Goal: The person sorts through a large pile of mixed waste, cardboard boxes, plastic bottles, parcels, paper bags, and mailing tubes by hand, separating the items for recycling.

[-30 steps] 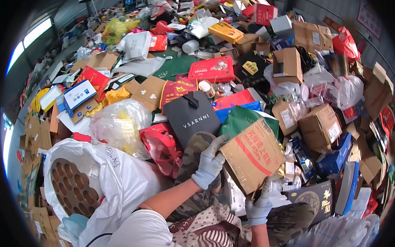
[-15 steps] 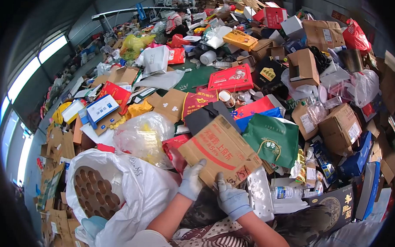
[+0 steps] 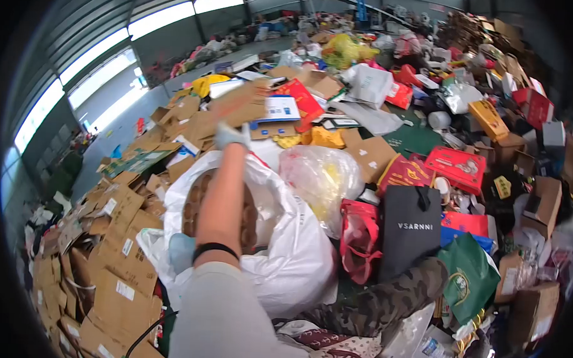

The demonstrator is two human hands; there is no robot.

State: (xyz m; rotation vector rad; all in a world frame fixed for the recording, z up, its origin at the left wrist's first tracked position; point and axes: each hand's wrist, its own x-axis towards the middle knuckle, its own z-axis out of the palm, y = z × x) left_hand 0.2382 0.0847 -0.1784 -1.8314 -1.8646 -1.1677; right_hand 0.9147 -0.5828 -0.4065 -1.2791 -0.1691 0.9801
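My left arm reaches up and leftward over a white sack [image 3: 296,261]. At its end my left hand [image 3: 230,136], in a pale glove, is blurred by motion. Its fingers seem closed on the lower edge of a flattened cardboard box [image 3: 238,106], whose brown face with red print is also smeared. Below the forearm, a brown moulded tray with round hollows [image 3: 200,204] shows inside the sack. My right hand is out of view. A black VSARNNI paper bag [image 3: 412,231] stands beside my camouflage-covered leg [image 3: 383,293].
Flattened cardboard [image 3: 122,287] is heaped on the left. A clear plastic bag [image 3: 321,180], a red bag [image 3: 359,235] and a green bag [image 3: 469,277] lie ahead and right. Mixed boxes and packaging spread behind, including a red gift box [image 3: 456,167].
My view has turned left. The cardboard box has gone from in front of me, between both hands, out to the left with my left hand. My right hand has left the view.
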